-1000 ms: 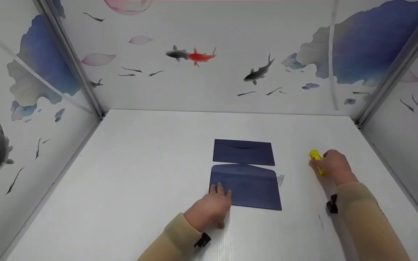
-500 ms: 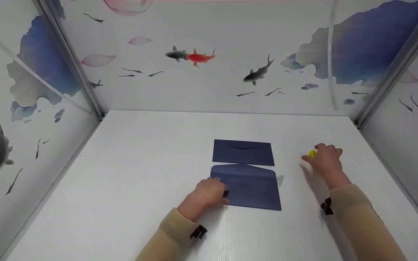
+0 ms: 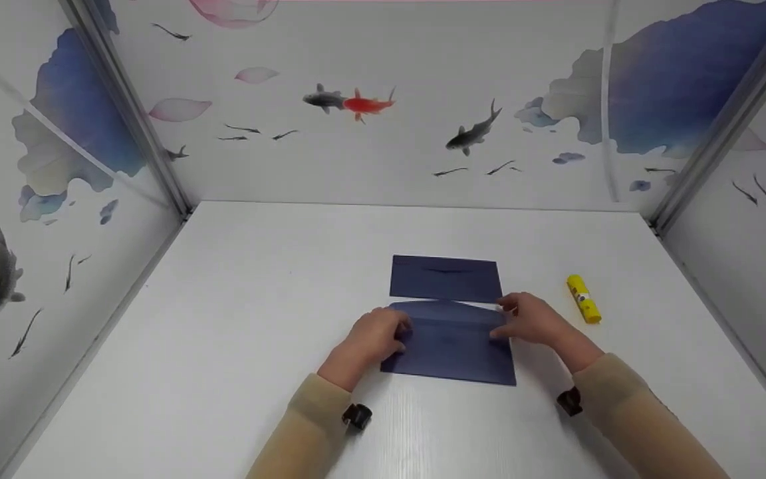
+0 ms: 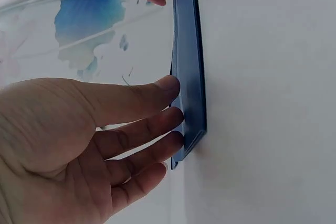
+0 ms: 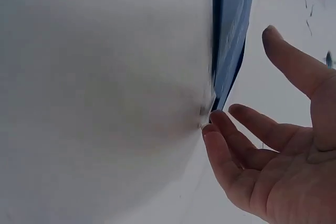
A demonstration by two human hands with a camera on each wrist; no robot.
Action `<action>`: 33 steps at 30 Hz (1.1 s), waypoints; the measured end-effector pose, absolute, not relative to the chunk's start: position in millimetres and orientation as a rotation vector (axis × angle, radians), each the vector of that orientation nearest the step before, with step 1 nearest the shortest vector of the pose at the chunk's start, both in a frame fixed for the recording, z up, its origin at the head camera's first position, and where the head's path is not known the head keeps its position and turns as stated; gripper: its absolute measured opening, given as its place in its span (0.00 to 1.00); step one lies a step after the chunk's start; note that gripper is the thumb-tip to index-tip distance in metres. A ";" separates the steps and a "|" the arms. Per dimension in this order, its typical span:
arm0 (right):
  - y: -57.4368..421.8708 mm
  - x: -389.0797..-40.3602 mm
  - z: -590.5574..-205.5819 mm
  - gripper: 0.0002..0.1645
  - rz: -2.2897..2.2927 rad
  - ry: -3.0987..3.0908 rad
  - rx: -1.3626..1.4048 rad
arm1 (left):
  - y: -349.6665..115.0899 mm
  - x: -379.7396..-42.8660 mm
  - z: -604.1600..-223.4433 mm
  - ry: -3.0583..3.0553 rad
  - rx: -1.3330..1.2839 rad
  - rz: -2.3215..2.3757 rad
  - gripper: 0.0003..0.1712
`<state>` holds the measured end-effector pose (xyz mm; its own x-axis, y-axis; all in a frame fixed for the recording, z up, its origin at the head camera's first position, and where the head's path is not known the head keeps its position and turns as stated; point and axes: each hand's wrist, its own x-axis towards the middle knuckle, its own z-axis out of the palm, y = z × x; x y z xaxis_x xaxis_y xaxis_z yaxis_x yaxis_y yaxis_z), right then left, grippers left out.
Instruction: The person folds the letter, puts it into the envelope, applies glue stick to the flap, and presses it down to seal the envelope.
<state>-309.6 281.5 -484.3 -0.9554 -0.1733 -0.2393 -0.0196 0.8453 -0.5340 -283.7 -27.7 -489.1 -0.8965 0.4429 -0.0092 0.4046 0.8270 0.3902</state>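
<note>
A dark blue envelope lies on the white table, its flap side facing the back. My left hand is at its left part, thumb and fingers nearly straight; in the left wrist view the fingertips overlap the blue envelope. Over the envelope's right edge, my right hand reaches with spread fingers. The right wrist view shows that hand's fingertips right at the envelope's end, the thumb apart from it. Just behind lies a second dark blue envelope. A yellow glue stick lies to the right, held by neither hand.
White panels printed with fish and blue shapes enclose the table at the back and both sides. Metal posts stand at the back corners. Each wrist wears a black device.
My right hand has let go of the glue stick on the table and moved left to the near envelope. My left hand has shifted slightly towards the back along the envelope's left side.
</note>
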 end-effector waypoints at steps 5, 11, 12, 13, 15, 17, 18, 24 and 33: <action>269.0 -305.7 -487.3 0.47 -0.697 2.788 -0.251 | -27.0 -284.1 -492.9 2.901 0.652 0.590 0.18; 264.8 -305.4 -489.1 0.47 -0.674 2.801 -0.282 | -25.6 -284.4 -496.6 2.960 0.545 0.578 0.39; 264.6 -305.4 -489.4 0.47 -0.672 2.805 -0.289 | -26.1 -284.9 -497.1 2.957 0.532 0.600 0.44; 264.4 -305.3 -489.8 0.46 -0.666 2.810 -0.298 | -26.9 -285.2 -497.3 2.943 0.518 0.632 0.50; 263.9 -304.3 -489.9 0.45 -0.654 2.821 -0.313 | -28.7 -286.0 -498.5 2.909 0.505 0.688 0.59; 263.3 -303.2 -490.4 0.43 -0.639 2.837 -0.324 | -30.1 -286.6 -498.9 2.864 0.502 0.723 0.64; 262.8 -302.5 -490.2 0.41 -0.630 2.843 -0.330 | -30.4 -287.0 -499.2 2.855 0.505 0.723 0.65; 257.1 -296.9 -486.8 0.29 -0.559 2.873 -0.389 | -31.3 -286.6 -498.5 2.881 0.571 0.634 0.60; 251.4 -288.8 -485.4 0.19 -0.430 2.932 -0.565 | -29.7 -282.5 -496.7 2.952 0.604 0.426 0.48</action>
<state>-288.8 251.4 -485.4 -0.9224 -0.3801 -0.0677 -0.3447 0.8897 -0.2995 -282.5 -29.7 -496.7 -0.9166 0.3978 -0.0402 0.3702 0.8824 0.2903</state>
